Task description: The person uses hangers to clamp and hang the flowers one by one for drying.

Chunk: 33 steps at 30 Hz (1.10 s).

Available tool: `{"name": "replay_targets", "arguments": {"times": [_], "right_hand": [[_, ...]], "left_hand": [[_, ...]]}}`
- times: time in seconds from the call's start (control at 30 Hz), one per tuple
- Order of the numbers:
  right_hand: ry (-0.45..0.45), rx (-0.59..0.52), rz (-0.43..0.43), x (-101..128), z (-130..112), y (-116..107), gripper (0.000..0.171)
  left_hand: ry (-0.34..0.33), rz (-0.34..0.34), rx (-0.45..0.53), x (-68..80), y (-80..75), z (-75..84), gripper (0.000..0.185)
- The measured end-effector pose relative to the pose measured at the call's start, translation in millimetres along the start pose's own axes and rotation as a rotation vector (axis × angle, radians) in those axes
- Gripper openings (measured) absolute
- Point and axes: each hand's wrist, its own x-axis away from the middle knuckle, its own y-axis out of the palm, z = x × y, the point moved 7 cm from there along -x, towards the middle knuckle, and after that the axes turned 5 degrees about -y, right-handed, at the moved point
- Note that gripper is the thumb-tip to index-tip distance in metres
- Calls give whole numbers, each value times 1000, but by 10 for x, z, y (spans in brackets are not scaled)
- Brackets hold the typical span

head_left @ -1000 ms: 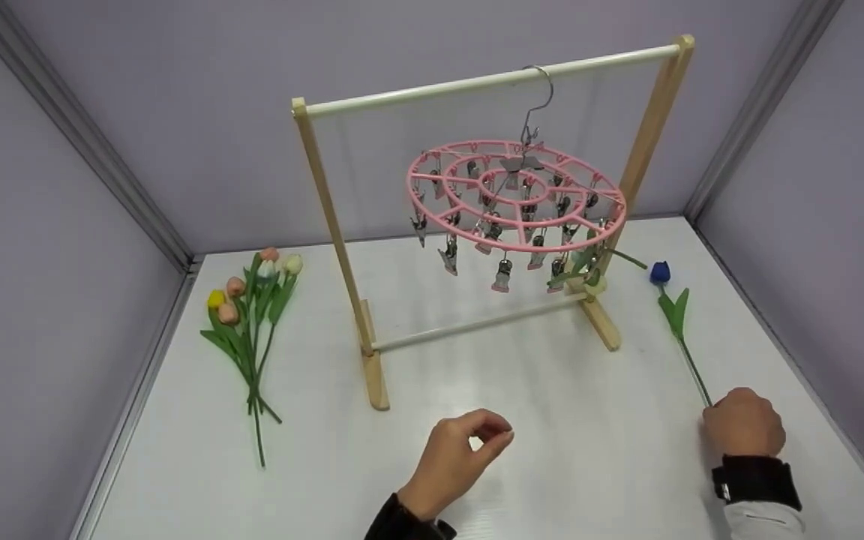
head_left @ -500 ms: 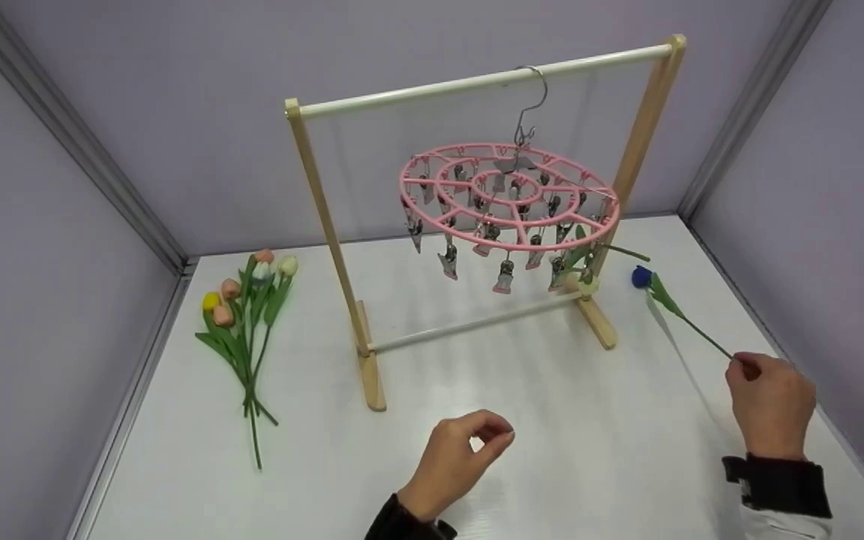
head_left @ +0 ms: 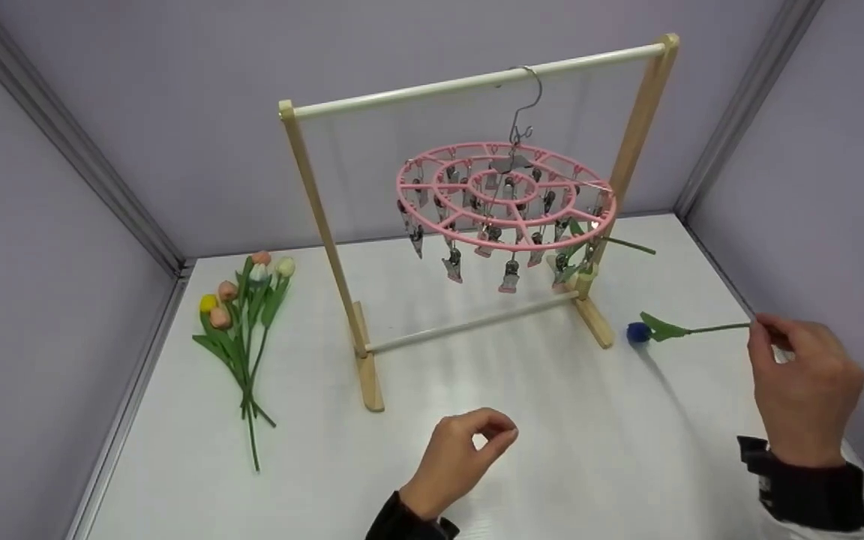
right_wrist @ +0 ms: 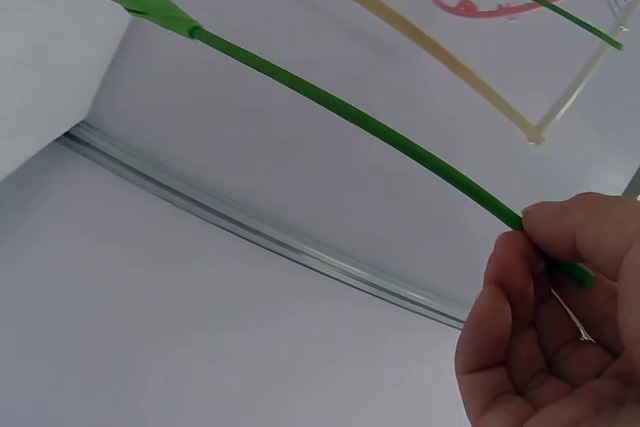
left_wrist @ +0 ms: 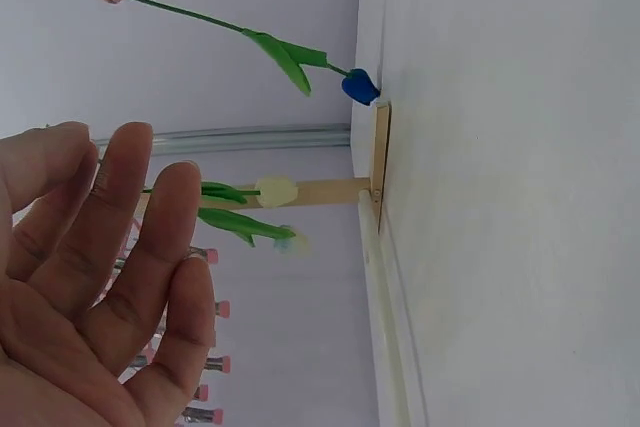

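Note:
My right hand (head_left: 807, 382) pinches the stem end of an artificial blue tulip (head_left: 638, 333) between thumb and fingertips. The flower points left and downward, with its head low over the white table. In the right wrist view, the green stem (right_wrist: 350, 119) runs from the fingertips to the blurred blue head. My left hand (head_left: 458, 461) hovers near the table's front with loosely bent fingers and nothing in them. Beyond both hands, a round pink clip hanger (head_left: 400, 184) hangs by its hook. Upside-down tulips, one cream (left_wrist: 277, 191), hang at its right side.
A wooden rack (head_left: 319, 202) with a white top rod (head_left: 409, 93) carries the hanger. Several tulips in yellow, peach and white lie bunched at the left, their green stems (head_left: 252, 360) crossing. Grey walls enclose the white table (head_left: 537, 480).
My right hand has lifted the blue tulip's stem end off the table and moved right and farther back. The flower has swung from lengthwise to nearly sideways. My left hand stays put.

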Motion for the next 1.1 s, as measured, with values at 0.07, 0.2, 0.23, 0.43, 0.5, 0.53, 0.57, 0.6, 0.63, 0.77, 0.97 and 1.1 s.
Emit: {"name": "replay_targets", "arguments": {"times": [0.07,0.2,0.23,0.43,0.5,0.53,0.57,0.6,0.63,0.77,0.97,1.1], "right_hand": [[-11,-28,4,-42,-97,-44,8],[-56,-95,-16,-111,-317,-108,10],[-66,-113,-23,-126,-371,-119,11],[-118,-201,-64,-199,-650,-141,17],[-135,-233,-70,-216,-734,-135,17],[-142,-251,-71,-223,-775,-130,17],[-149,-269,-70,-229,-818,-121,18],[-158,-283,-75,-236,-862,-109,18],[-165,-297,-78,-246,-899,-100,18],[-200,-323,-114,-279,-1058,-26,21],[-258,-352,-173,-312,-1264,70,26],[-236,-401,-173,-325,-1287,88,40]], "left_hand": [[6,-2,-3,-12,4,21,16],[17,-10,-7,-53,-1,84,17],[27,-8,-14,-74,-6,109,17],[162,38,-95,-334,-10,367,17],[214,50,-120,-468,21,480,17],[238,53,-129,-542,45,535,18],[261,55,-141,-618,73,589,19],[284,55,-157,-693,101,644,20],[302,54,-171,-777,137,697,21],[336,32,-211,-1073,260,867,28],[327,-42,-267,-1274,349,1003,23],[324,-36,-275,-1269,289,1047,17]]}}
